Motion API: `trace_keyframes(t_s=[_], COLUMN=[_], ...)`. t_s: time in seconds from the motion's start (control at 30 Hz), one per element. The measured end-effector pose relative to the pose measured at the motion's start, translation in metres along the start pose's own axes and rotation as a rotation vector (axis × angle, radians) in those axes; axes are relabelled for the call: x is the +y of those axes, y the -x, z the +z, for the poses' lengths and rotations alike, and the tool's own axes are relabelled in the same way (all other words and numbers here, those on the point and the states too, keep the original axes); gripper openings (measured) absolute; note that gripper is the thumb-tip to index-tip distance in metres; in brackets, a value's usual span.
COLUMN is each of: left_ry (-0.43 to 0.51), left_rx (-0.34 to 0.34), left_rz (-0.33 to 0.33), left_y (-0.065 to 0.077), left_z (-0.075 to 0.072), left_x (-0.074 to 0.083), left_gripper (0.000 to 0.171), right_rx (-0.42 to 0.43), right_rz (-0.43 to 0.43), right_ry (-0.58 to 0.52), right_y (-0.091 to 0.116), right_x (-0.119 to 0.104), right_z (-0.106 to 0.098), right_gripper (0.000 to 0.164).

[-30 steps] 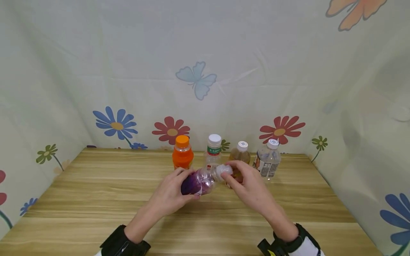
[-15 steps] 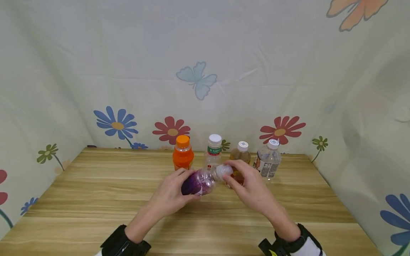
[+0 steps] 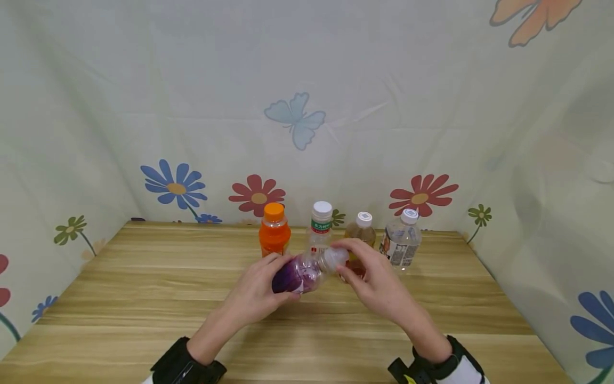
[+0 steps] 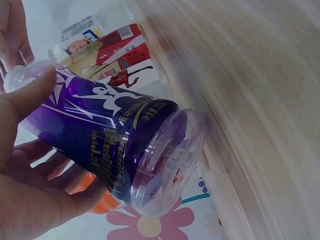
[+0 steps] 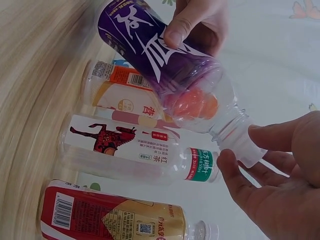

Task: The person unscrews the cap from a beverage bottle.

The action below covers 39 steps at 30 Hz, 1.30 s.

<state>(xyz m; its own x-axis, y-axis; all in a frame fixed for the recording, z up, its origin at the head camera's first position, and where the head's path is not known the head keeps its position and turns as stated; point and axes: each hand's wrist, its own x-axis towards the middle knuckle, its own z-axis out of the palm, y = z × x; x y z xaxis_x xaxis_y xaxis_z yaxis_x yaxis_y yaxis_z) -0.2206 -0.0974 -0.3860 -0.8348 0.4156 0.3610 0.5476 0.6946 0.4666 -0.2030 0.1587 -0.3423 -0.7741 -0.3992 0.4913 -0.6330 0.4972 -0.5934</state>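
A clear plastic bottle [image 3: 302, 274] with a purple label lies tilted in the air, its neck toward the right. My left hand [image 3: 259, 288] grips it round the label, thumb on one side and fingers on the other, as the left wrist view shows. At the neck, my right hand [image 3: 379, 282] pinches the translucent white cap [image 5: 251, 152] between thumb and fingers. Bare neck threads [image 5: 232, 127] show just behind the cap in the right wrist view. The bottle's clear base [image 4: 172, 162] points toward the table in the left wrist view.
Behind the hands, several capped bottles stand in a row: an orange one [image 3: 274, 232], a clear one with a green neck band [image 3: 321, 224], a brownish one [image 3: 361, 232] and a clear labelled one [image 3: 400, 242]. A flowered curtain [image 3: 216, 133] hangs behind the wooden table [image 3: 144, 277].
My right thumb and fingers have shifted slightly on the cap, the thumb a little lower. The bottle and my left hand stay almost where they were.
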Motion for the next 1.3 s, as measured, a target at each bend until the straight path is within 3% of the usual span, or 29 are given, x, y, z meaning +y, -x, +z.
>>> trace_keyframes(t_s=[0.37, 0.83, 1.03, 1.3], left_ry=[0.031, 0.011, 0.003, -0.009], left_rx=[0.000, -0.005, -0.004, 0.004], left_rz=[-0.003, -0.009, -0.009, -0.011], left_y=[-0.0005, -0.0002, -0.0002, 0.0009], left_z=[-0.0007, -0.0007, -0.0001, 0.0005], left_x=[-0.0008, 0.0001, -0.0003, -0.0011], left_gripper=[0.067, 0.069, 0.069, 0.069], right_rx=[0.026, 0.065, 0.070, 0.058], right_rz=[-0.001, 0.213, 0.170, 0.078], right_ry=[-0.054, -0.034, -0.002, -0.018], right_y=[0.0003, 0.0013, 0.0014, 0.0010], right_x=[0.0008, 0.0017, 0.0004, 0.0009], right_z=[0.0019, 0.0028, 0.0032, 0.0033], right_gripper=[0.049, 0.035, 0.027, 0.028])
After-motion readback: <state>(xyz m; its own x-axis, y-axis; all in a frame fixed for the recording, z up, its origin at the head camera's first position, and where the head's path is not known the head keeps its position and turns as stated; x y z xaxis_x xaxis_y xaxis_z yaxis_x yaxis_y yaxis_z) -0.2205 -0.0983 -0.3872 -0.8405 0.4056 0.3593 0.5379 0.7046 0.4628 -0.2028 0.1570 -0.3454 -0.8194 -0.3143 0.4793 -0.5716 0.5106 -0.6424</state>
